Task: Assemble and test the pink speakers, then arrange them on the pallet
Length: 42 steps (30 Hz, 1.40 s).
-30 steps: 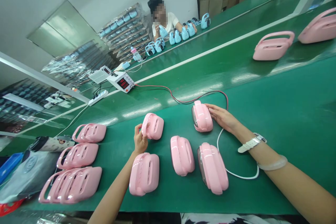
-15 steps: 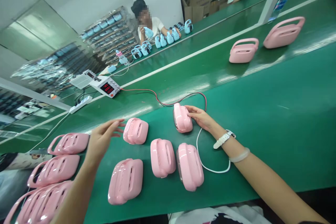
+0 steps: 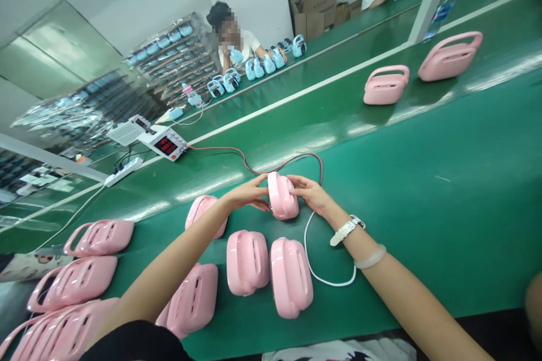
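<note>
A pink plastic device with a carry handle (image 3: 283, 197) stands on the green tabletop between my two hands. My left hand (image 3: 249, 194) has its fingers against the left side of the device. My right hand (image 3: 312, 192) grips the right side, thumb and fingers at the edge. A white cable (image 3: 325, 281) loops from beneath my right wrist. Just below stand two more such devices, a left one (image 3: 248, 262) and a right one (image 3: 292, 277). Behind my left forearm another pink device (image 3: 203, 211) is partly hidden.
A power supply (image 3: 166, 144) with red digits has red and black wires (image 3: 254, 169) running towards my hands. More pink devices (image 3: 99, 237) line the left. Two others (image 3: 386, 86) stand at the back right. Across the bench a person (image 3: 237, 45) handles light-blue devices.
My left hand has moved right, from beside another pink device to the one in my right hand. My right hand stays at that device. The view has shifted slightly.
</note>
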Available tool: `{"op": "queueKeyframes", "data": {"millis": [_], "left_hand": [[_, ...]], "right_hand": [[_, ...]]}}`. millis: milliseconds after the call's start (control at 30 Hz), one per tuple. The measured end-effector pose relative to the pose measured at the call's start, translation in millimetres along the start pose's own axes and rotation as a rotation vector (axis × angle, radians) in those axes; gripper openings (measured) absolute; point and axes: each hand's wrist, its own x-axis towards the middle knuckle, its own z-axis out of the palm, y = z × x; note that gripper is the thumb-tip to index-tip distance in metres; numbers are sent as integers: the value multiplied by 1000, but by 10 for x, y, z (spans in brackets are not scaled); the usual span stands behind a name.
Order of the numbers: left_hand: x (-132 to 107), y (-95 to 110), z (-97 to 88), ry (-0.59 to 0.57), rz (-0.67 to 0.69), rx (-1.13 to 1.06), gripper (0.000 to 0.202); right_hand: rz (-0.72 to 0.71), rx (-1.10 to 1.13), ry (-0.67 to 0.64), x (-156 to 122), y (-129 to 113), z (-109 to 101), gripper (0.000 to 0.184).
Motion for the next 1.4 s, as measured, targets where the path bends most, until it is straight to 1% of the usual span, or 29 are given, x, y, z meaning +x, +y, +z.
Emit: {"op": "queueKeyframes", "data": {"millis": [167, 300, 367, 467, 567, 667, 733, 833, 933, 1000, 1067, 1133, 1200, 1300, 1367, 1400], "left_hand": [[-8, -24, 58, 125, 33, 57, 77], [-1, -20, 109, 174, 33, 88, 71], [2, -8, 131, 180, 19, 92, 68], [-2, 26, 157, 169, 28, 71, 70], [-8, 63, 170, 158, 32, 79, 70], [-13, 83, 173, 158, 18, 111, 64], [-16, 84, 177, 165, 18, 118, 61], [-20, 77, 189, 172, 33, 125, 60], [-19, 68, 202, 170, 45, 129, 59], [-10, 61, 205, 163, 47, 131, 57], [4, 54, 203, 151, 50, 131, 56], [17, 48, 196, 134, 51, 131, 55], [24, 49, 189, 131, 45, 140, 58], [23, 58, 176, 145, 45, 156, 63], [24, 64, 166, 151, 45, 162, 65], [25, 67, 160, 153, 41, 166, 66]], "right_hand": [[24, 20, 2, -3, -15, -2, 50], [48, 22, 13, 14, -14, -13, 49], [66, 8, 15, 27, -32, -16, 49], [108, -39, 2, 51, -113, -7, 47], [149, -111, -31, 64, -253, 11, 47], [171, -199, -64, 28, -396, 11, 50], [171, -272, -38, -28, -454, 1, 42], [150, -406, 66, -114, -461, 9, 22], [144, -518, 145, -135, -425, 68, 18], [163, -555, 161, -106, -424, 121, 16], [183, -575, 165, -77, -467, 152, 15], [162, -601, 195, -104, -564, 121, 14], [85, -647, 263, -241, -699, 5, 13], [-102, -777, 415, -677, -848, -306, 11], [-195, -957, 515, -1040, -831, -535, 12], [-201, -1056, 549, -1213, -786, -631, 13]]}}
